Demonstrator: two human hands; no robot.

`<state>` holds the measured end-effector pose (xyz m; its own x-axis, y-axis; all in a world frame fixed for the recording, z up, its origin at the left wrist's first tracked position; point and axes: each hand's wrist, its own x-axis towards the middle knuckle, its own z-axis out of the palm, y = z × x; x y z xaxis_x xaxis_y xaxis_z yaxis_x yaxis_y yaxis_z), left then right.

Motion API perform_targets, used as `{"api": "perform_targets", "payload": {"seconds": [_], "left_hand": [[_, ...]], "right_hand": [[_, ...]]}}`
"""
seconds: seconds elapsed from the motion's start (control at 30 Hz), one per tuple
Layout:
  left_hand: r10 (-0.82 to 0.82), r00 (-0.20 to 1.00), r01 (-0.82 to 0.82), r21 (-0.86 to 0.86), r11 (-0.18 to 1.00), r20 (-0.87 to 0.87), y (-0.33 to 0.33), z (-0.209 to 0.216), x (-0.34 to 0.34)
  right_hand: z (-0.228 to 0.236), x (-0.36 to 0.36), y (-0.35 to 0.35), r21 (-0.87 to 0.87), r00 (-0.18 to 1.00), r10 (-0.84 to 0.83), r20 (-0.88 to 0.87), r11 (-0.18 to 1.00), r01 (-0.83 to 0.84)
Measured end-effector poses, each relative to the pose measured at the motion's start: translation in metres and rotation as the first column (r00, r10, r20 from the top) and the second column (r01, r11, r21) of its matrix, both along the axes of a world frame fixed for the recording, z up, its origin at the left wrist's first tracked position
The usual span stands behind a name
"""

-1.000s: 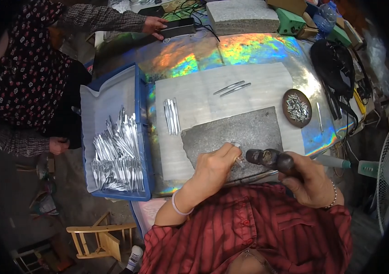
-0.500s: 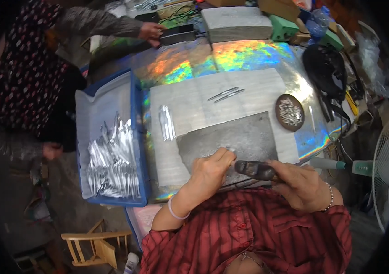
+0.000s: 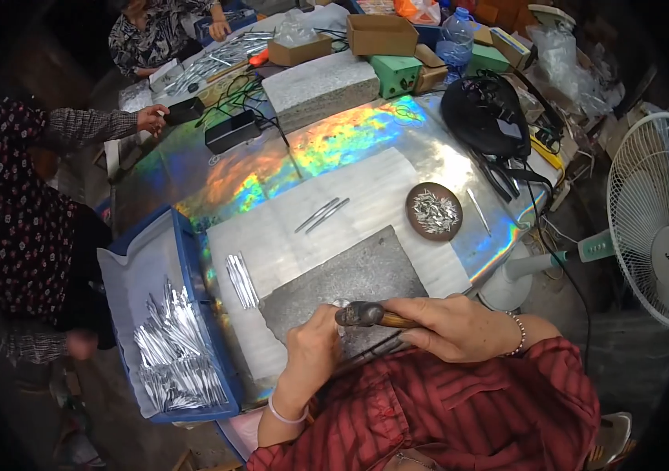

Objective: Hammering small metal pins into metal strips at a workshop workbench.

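My right hand (image 3: 460, 326) is wrapped round a hammer (image 3: 391, 318) by its wooden handle, with the dark metal head close to my left fingertips. Over the grey metal slab (image 3: 358, 275), my left hand (image 3: 312, 341) is closed in a pinch. A bit of something shiny shows at its fingertips, but what it holds is mostly hidden. The slab lies on a white sheet (image 3: 287, 235). Two thin metal rods (image 3: 322, 214) rest beyond the slab, and several silvery strips (image 3: 241, 281) lie left of it. Right of the rods stands a round brown dish (image 3: 414, 206) of small metal pieces.
A blue tray (image 3: 202, 294) full of shiny metal pieces is at the left. A stone block (image 3: 320, 90), a cardboard box (image 3: 382, 35) and a black bag (image 3: 485, 118) line the far side. A fan (image 3: 648, 224) stands at right. Two other people are at the left and back.
The view has turned, so the table appears shifted left and lower. The hammer head has come closer to my left fingertips. A second person at the back has come into view.
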<state>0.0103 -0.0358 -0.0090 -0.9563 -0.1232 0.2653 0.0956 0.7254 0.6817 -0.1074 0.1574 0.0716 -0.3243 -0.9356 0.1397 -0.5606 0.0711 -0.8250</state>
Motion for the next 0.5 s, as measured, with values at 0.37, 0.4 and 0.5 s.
{"api": "perform_targets", "payload": {"seconds": [0.37, 0.4, 0.5], "left_hand": [[0.030, 0.995, -0.033, 0.031, 0.999, 0.099, -0.0003, -0.0026, 0.0026], [0.036, 0.995, -0.040, 0.036, 0.999, 0.092, -0.0005, -0.0023, 0.0024], [0.060, 0.994, -0.062, 0.018, 0.998, 0.096, 0.0008, -0.0008, 0.0025]], "right_hand": [[-0.0074, 0.0000, -0.0013, 0.017, 0.997, 0.006, 0.071, 1.000, -0.007], [-0.0079, 0.0000, -0.0017, 0.009, 0.997, 0.007, 0.074, 1.000, -0.008], [-0.0060, -0.0009, -0.0023, 0.058, 0.995, 0.003, 0.101, 0.998, -0.008]]}}
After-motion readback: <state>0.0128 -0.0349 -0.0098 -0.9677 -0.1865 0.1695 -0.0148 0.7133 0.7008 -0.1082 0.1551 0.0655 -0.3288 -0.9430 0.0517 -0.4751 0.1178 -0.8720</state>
